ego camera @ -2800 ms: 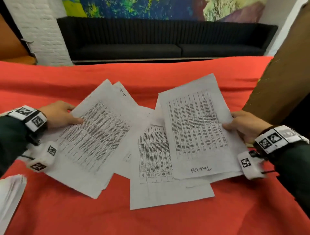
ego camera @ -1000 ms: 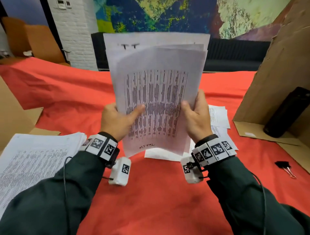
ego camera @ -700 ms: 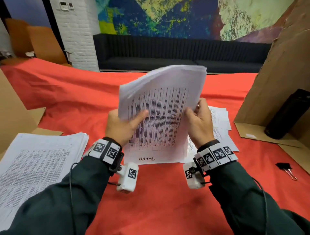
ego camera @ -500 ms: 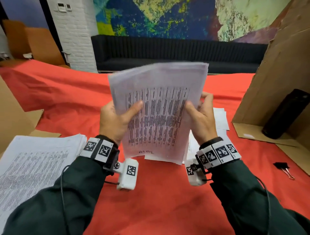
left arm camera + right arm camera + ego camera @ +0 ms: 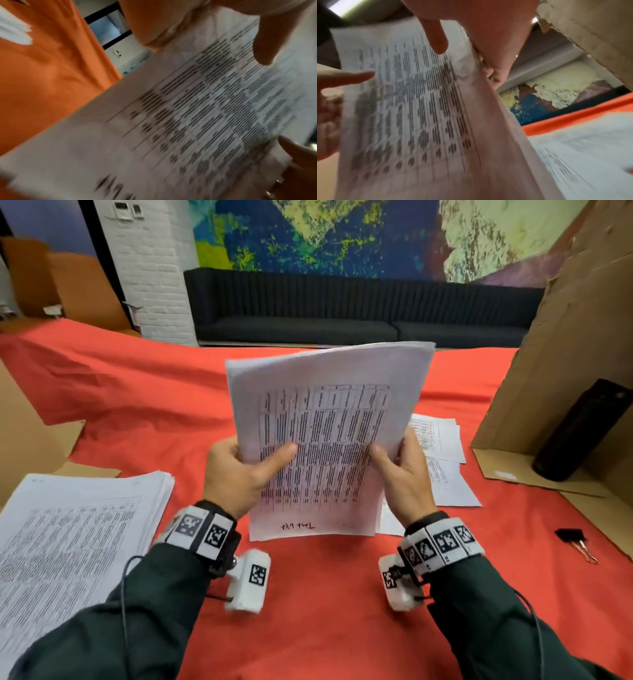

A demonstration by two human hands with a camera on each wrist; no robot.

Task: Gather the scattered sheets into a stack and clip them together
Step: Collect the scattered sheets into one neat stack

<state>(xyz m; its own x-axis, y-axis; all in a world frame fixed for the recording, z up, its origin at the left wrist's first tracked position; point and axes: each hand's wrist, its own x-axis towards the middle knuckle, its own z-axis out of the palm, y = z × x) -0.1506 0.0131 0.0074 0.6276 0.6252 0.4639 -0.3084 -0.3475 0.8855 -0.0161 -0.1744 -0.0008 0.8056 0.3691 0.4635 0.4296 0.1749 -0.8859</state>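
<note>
I hold a stack of printed sheets (image 5: pixel 329 440) upright over the red tablecloth (image 5: pixel 325 611), bottom edge just above the cloth. My left hand (image 5: pixel 239 470) grips its left edge, thumb across the front page. My right hand (image 5: pixel 400 474) grips the right edge the same way. The left wrist view shows the printed page (image 5: pixel 197 121) blurred under my thumb (image 5: pixel 267 44); the right wrist view shows the same stack (image 5: pixel 419 115) pinched at its edge. Two more sheets (image 5: pixel 442 460) lie flat on the cloth behind my right hand. A black binder clip (image 5: pixel 573 539) lies on the cloth at the right.
A thick pile of printed paper (image 5: pixel 68 542) sits at the left on the cloth. A cardboard box (image 5: pixel 582 337) stands at the right with a black bottle (image 5: pixel 582 429) inside. Cardboard (image 5: pixel 24 433) also lies at the far left. A dark sofa (image 5: pixel 342 309) runs along the back wall.
The scattered sheets were lifted off the cloth into one upright stack between both hands. Over the last second the stack bobbed down, up and down again; the top edges look more even.
</note>
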